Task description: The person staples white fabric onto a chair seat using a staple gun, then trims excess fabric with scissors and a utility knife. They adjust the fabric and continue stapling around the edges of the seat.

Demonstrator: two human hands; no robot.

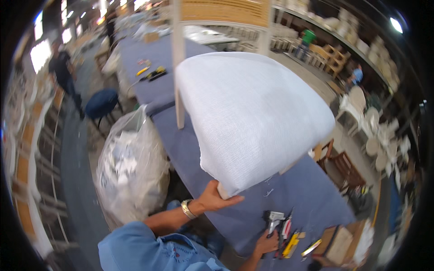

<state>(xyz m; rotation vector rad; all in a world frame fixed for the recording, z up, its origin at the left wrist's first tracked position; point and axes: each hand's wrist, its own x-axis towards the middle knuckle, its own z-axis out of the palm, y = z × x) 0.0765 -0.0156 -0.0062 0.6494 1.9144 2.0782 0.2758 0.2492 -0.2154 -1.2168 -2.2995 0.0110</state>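
Note:
A chair with a pale, woven-fabric seat (257, 113) and a light wooden frame (179, 81) stands tilted on the blue-covered table (312, 198). My left hand (214, 198) grips the chair leg (222, 190) just under the seat's near corner, with the thumb stretched along it. Low in the view, my right hand (266, 243) is closed round the handle of a black and silver staple gun (274, 218). Beside it lie a red and white tool (286, 228), a yellow tool (291, 245) and a yellow cutter knife (311, 248).
A clear plastic bag of scraps (131, 176) stands left of the table. An open cardboard box (339, 244) sits at its near right end. More tools (153, 73) lie farther back. A blue stool (101, 104), a brown chair (341, 167) and other people are around.

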